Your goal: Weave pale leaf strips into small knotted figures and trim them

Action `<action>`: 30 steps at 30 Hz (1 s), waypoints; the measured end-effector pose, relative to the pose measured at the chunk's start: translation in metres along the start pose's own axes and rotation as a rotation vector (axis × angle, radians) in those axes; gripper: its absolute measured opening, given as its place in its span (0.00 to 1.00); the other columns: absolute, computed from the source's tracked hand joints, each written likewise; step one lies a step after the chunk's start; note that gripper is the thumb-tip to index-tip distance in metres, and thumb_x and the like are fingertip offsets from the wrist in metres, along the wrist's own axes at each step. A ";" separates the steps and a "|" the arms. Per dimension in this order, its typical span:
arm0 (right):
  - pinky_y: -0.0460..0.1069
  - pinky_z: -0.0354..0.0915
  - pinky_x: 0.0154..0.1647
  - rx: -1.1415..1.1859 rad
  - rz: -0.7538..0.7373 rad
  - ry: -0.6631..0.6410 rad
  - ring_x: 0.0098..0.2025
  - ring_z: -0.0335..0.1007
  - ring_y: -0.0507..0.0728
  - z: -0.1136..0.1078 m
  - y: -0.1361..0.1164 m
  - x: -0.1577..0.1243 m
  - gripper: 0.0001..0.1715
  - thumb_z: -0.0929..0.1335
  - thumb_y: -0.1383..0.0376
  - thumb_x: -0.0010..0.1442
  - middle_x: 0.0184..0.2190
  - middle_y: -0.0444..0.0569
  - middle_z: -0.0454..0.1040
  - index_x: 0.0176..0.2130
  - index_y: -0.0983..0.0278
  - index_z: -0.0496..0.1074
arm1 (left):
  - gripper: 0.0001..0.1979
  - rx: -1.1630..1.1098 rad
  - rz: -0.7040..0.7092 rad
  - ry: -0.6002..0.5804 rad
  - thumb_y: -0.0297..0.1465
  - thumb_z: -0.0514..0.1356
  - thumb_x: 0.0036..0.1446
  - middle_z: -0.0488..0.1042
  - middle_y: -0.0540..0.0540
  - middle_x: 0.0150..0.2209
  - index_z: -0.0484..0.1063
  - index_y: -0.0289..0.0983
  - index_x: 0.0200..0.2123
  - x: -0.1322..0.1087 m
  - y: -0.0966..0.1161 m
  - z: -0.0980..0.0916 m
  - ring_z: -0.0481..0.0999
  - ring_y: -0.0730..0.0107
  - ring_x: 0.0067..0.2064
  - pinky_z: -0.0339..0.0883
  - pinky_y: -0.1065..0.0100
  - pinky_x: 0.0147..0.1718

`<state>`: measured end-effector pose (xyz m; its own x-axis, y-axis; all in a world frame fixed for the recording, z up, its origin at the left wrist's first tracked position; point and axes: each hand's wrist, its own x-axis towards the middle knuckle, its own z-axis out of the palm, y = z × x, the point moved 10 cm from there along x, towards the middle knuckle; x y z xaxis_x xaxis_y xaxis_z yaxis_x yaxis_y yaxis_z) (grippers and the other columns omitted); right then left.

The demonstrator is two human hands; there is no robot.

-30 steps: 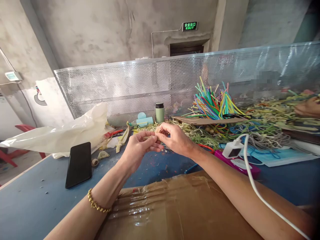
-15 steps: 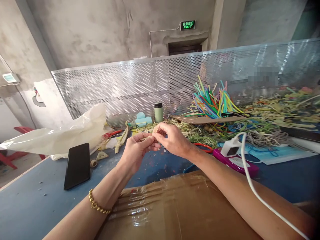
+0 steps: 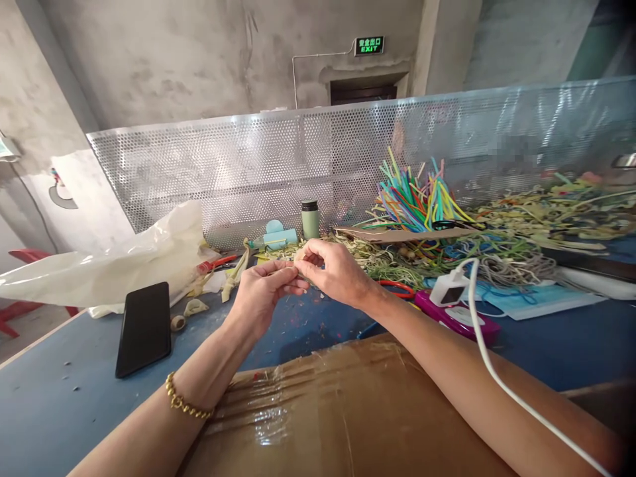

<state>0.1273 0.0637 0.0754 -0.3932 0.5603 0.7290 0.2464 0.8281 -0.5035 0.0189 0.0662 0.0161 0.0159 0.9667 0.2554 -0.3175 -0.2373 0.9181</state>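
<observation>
From where I stand, the person's left hand (image 3: 261, 291) and right hand (image 3: 334, 268) meet in front of the body, fingertips together. Between them sits a small pale piece (image 3: 299, 255), held above the tabletop (image 3: 54, 397) just past the far edge of a brown cardboard sheet (image 3: 372, 411). The right grip pinches it with thumb and forefinger; the left grip has thumb and forefinger pressed on it too, the other fingers loosely curled (most of the piece is hidden by the fingers, so I can't make out its shape). A gold bead bracelet (image 3: 186, 404) circles the left wrist.

A black phone (image 3: 144, 328) lies left of that forearm, near a crumpled cream plastic sheet (image 3: 129, 275). Beyond the hands a green flask (image 3: 311, 222) stands upright before a perforated metal panel (image 3: 248, 179). To the right, bright coloured strands (image 3: 420, 199) fan upward behind a tangle of greenish strips (image 3: 541, 212), and a white charger (image 3: 450, 290) sits on a magenta box (image 3: 457, 319).
</observation>
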 end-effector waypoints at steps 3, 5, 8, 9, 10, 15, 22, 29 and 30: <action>0.47 0.63 0.32 -0.030 -0.013 0.023 0.29 0.68 0.52 -0.001 -0.003 0.000 0.05 0.66 0.68 0.58 0.27 0.47 0.75 0.30 0.66 0.70 | 0.07 -0.009 -0.011 0.011 0.25 0.69 0.44 0.78 0.42 0.24 0.76 0.28 0.28 0.000 0.001 -0.001 0.78 0.70 0.26 0.72 0.71 0.28; 0.47 0.63 0.33 -0.033 -0.029 0.030 0.30 0.68 0.52 -0.002 -0.006 0.000 0.05 0.66 0.68 0.58 0.27 0.47 0.75 0.30 0.66 0.70 | 0.07 -0.010 -0.015 0.008 0.25 0.68 0.45 0.79 0.42 0.25 0.76 0.28 0.29 0.001 0.002 -0.001 0.78 0.70 0.26 0.73 0.70 0.29; 0.47 0.64 0.32 0.008 -0.036 -0.030 0.29 0.68 0.52 -0.004 -0.009 0.004 0.07 0.67 0.66 0.58 0.27 0.46 0.75 0.29 0.66 0.71 | 0.07 -0.008 -0.004 0.003 0.24 0.68 0.45 0.79 0.42 0.25 0.76 0.28 0.29 0.001 0.005 -0.002 0.78 0.70 0.26 0.73 0.70 0.29; 0.47 0.64 0.31 0.025 -0.030 -0.041 0.29 0.68 0.52 -0.009 -0.008 0.007 0.08 0.68 0.64 0.59 0.26 0.46 0.74 0.30 0.66 0.72 | 0.07 -0.007 0.003 0.009 0.25 0.68 0.45 0.78 0.42 0.24 0.76 0.28 0.29 0.001 0.006 -0.004 0.78 0.69 0.25 0.73 0.70 0.29; 0.47 0.64 0.30 0.036 -0.018 -0.025 0.29 0.68 0.51 -0.018 -0.005 0.010 0.09 0.68 0.63 0.59 0.26 0.46 0.74 0.30 0.66 0.72 | 0.07 -0.005 0.009 0.016 0.25 0.69 0.44 0.78 0.42 0.24 0.76 0.28 0.29 0.001 0.007 -0.005 0.78 0.69 0.25 0.73 0.70 0.29; 0.47 0.63 0.28 -0.059 0.124 0.250 0.24 0.68 0.51 -0.092 0.030 0.023 0.10 0.69 0.63 0.58 0.24 0.47 0.74 0.28 0.67 0.72 | 0.10 0.042 0.042 0.053 0.27 0.70 0.42 0.78 0.42 0.23 0.75 0.29 0.28 0.003 0.008 -0.013 0.79 0.67 0.26 0.73 0.70 0.27; 0.46 0.56 0.25 -0.484 0.249 -0.238 0.21 0.64 0.50 -0.025 0.082 0.035 0.08 0.70 0.73 0.50 0.15 0.42 0.68 0.21 0.66 0.75 | 0.11 0.156 0.110 0.122 0.28 0.70 0.41 0.78 0.44 0.21 0.74 0.29 0.28 0.004 0.015 -0.023 0.79 0.67 0.25 0.73 0.70 0.27; 0.46 0.49 0.21 -0.486 0.313 -0.448 0.17 0.55 0.46 0.043 0.117 0.018 0.25 0.77 0.72 0.42 0.08 0.36 0.51 0.10 0.65 0.61 | 0.11 0.157 0.088 0.090 0.29 0.70 0.41 0.78 0.43 0.22 0.74 0.29 0.28 0.005 0.012 -0.019 0.79 0.66 0.25 0.73 0.69 0.28; 0.45 0.49 0.21 -0.465 0.318 -0.455 0.17 0.56 0.46 0.043 0.121 0.016 0.21 0.76 0.74 0.41 0.08 0.36 0.55 0.11 0.66 0.64 | 0.11 0.155 0.083 0.084 0.28 0.70 0.41 0.78 0.43 0.22 0.74 0.29 0.28 0.005 0.012 -0.018 0.79 0.66 0.25 0.73 0.69 0.28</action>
<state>0.1126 0.1723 0.0059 -0.5445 0.7960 0.2643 0.7216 0.6052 -0.3362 -0.0016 0.0696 0.0225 -0.0859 0.9463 0.3116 -0.1644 -0.3219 0.9324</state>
